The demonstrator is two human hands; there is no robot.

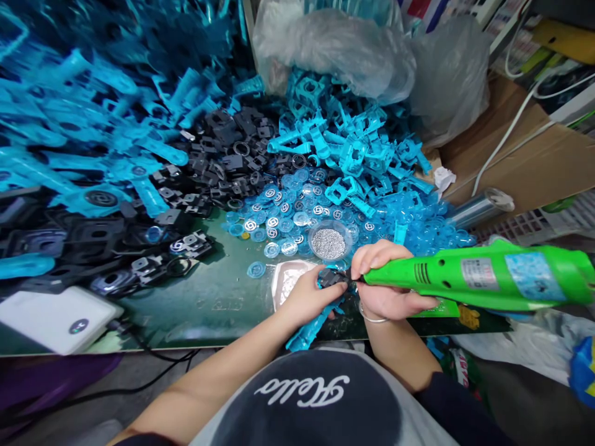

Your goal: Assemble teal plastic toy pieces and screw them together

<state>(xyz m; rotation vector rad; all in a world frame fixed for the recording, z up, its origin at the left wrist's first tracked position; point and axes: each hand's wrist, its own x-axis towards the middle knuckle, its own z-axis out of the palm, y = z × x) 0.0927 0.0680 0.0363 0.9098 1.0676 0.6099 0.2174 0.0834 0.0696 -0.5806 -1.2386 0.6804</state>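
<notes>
Seen from my remote station: the dark moulded part point(329, 278) is over the near edge of the worktop point(223, 306), pinched in the left hand point(310, 292), with a blue plastic piece point(313, 323) extending below it; I cannot tell whether the two are joined. The right hand point(385, 301) is wrapped round the front of a green power driver point(444, 275), its nose at the part; contact at the tip is hidden.

Handling, as I judge it: the dark part should be light and stiff, its flat faces suiting a thumb-and-finger grip at the sides. The blue piece looks smooth, perhaps slippery, and its thin sections could crack if squeezed; I would hold it along its length. The driver is likely the heaviest item in hand and front-light, best taken round the barrel near the nose.

Containers: a clear round bowl point(310, 240), just beyond the hands, holds many small silvery pieces, apparently screws. A shallow pale tray point(276, 286) beside the left hand contains whitish bits, too small to identify. Behind the blue heap point(353, 148), a clear plastic bag point(334, 52) shows bluish contents at its top.
</notes>
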